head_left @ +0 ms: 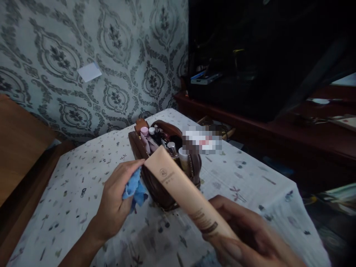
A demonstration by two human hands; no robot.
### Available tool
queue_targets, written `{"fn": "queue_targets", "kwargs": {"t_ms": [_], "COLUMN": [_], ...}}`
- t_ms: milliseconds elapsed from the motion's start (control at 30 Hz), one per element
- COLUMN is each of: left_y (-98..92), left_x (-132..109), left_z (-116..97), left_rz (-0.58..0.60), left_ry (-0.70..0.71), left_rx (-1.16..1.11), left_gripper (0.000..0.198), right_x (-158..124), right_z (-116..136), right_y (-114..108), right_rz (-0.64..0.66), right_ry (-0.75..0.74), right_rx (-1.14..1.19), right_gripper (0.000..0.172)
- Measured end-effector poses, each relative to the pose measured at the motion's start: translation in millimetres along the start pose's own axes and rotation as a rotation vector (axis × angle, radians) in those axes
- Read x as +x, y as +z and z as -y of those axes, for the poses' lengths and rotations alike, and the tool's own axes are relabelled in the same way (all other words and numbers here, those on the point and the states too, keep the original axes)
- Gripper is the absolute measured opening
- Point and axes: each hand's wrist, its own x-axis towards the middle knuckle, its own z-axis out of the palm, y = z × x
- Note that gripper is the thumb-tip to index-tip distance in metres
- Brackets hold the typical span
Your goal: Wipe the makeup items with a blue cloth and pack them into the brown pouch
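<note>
A beige cosmetic tube (pixel 180 185) with small printed lettering slants across the middle of the view. Its lower end is gripped by my right hand (pixel 250 237), fingers wrapped round it. My left hand (pixel 116 196) is closed on a crumpled blue cloth (pixel 135 189), its fingertips close to the tube's upper flat end; whether they touch it I cannot tell. Behind the tube stands an unzipped brown toiletry bag (pixel 158 193), filled with several bottles and tubes. Among them show a pink cap (pixel 144 130), a silver-capped bottle (pixel 171 148) and a white-capped one (pixel 183 157).
The bag rests on a table covered by a white patterned cloth (pixel 91 167). A large dark screen (pixel 250 55) stands on a reddish-brown cabinet (pixel 222 115) at the right. A wooden panel (pixel 22 148) rises at the left. Patterned wallpaper (pixel 116 63) lies behind.
</note>
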Motion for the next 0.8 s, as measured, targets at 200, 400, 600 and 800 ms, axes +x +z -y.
{"fn": "queue_targets", "kwargs": {"t_ms": [200, 400, 600, 800], "left_y": [4.2, 3.8, 2.1, 1.5], "left_x": [-5, -10, -11, -12], "left_z": [10, 12, 17, 17], "left_rz": [0.068, 0.075, 0.095, 0.108], "left_ry": [0.209, 0.238, 0.264, 0.239], "left_rx": [0.077, 0.105, 0.097, 0.104], "left_gripper": [0.042, 0.051, 0.052, 0.046], "right_x": [24, 68, 96, 105], "right_z": [38, 72, 75, 69], "right_y": [-14, -17, -9, 3], "right_rz": [-0.28, -0.331, -0.337, -0.291], "right_ry": [-0.159, -0.234, -0.207, -0.336], "right_rx": [-0.215, -0.445, -0.561, -0.714], "right_gripper": [0.036, 0.036, 0.031, 0.016]}}
